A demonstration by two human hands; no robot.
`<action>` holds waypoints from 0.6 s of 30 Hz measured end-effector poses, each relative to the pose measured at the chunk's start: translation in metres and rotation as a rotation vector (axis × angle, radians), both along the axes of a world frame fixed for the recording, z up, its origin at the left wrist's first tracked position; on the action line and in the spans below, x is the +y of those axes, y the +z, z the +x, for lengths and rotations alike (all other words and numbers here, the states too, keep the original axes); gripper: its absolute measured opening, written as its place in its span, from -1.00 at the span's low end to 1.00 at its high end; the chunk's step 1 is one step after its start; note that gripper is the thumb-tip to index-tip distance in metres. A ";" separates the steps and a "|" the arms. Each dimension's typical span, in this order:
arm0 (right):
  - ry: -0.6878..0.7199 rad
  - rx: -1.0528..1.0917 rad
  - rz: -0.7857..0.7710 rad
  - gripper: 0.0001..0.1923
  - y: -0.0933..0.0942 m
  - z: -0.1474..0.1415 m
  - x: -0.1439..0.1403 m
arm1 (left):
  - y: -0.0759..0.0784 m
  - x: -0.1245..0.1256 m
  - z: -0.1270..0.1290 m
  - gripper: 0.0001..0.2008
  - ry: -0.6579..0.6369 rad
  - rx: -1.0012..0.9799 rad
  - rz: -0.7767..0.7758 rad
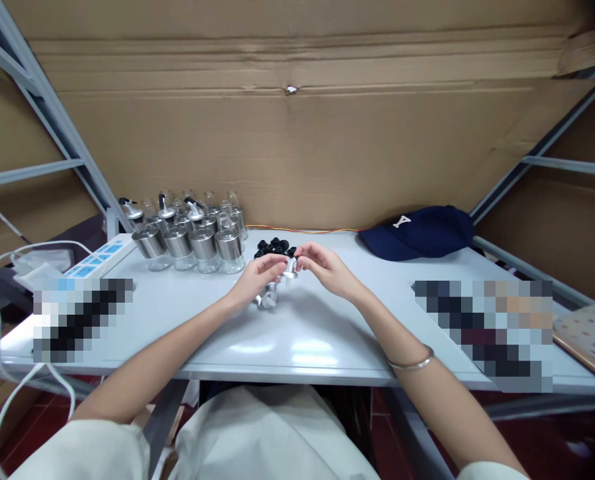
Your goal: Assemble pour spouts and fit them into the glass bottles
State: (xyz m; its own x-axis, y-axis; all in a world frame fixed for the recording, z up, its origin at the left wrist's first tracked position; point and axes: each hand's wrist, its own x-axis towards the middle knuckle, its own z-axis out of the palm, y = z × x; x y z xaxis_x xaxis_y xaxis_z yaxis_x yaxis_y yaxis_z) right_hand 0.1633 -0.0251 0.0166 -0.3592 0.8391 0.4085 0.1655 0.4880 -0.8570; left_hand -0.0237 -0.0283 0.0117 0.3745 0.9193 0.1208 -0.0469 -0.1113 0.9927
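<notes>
From afar I have my left hand [258, 275] holding the spout [290, 269] from its left, the long axis roughly upright between both hands, neither nearer, and my right hand [326, 269] pinching it from the right, fingers narrow.

We wear a pale, off-white top [272, 437], plain and matte, its cloth creased into soft folds at the front. The sleeves [90, 450] are short and loose, leaving our forearms bare. One slim, shiny, silver-coloured bangle [413, 363] rings our right forearm. Our left hand [257, 277] and right hand [330, 270] are bare too, the fingers slim.
</notes>
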 end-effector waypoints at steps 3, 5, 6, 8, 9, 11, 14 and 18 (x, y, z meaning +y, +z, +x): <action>-0.027 0.016 -0.009 -0.79 0.002 0.002 0.000 | 0.000 0.000 0.001 -0.40 0.000 0.004 -0.012; -0.013 0.049 -0.015 -0.76 0.003 0.002 0.000 | 0.000 0.000 0.001 -0.42 -0.002 0.012 -0.006; -0.003 0.069 -0.017 -0.74 0.004 0.002 0.000 | 0.000 0.000 0.001 -0.43 -0.005 0.017 -0.005; 0.006 0.096 -0.020 -0.70 0.005 0.001 -0.001 | -0.001 0.000 0.001 -0.46 -0.013 0.020 -0.006; 0.009 0.100 -0.023 -0.68 0.005 0.001 -0.001 | -0.001 0.001 0.001 -0.47 -0.014 0.017 -0.008; 0.014 0.115 -0.032 -0.66 0.005 0.000 -0.001 | -0.002 0.001 0.001 -0.50 -0.004 0.010 -0.005; -0.002 0.158 -0.035 -0.62 0.005 -0.002 -0.001 | -0.003 0.002 0.001 -0.50 0.022 0.015 0.010; -0.065 0.015 -0.034 -0.66 0.006 -0.002 -0.001 | -0.002 0.000 0.001 -0.55 -0.016 0.038 0.036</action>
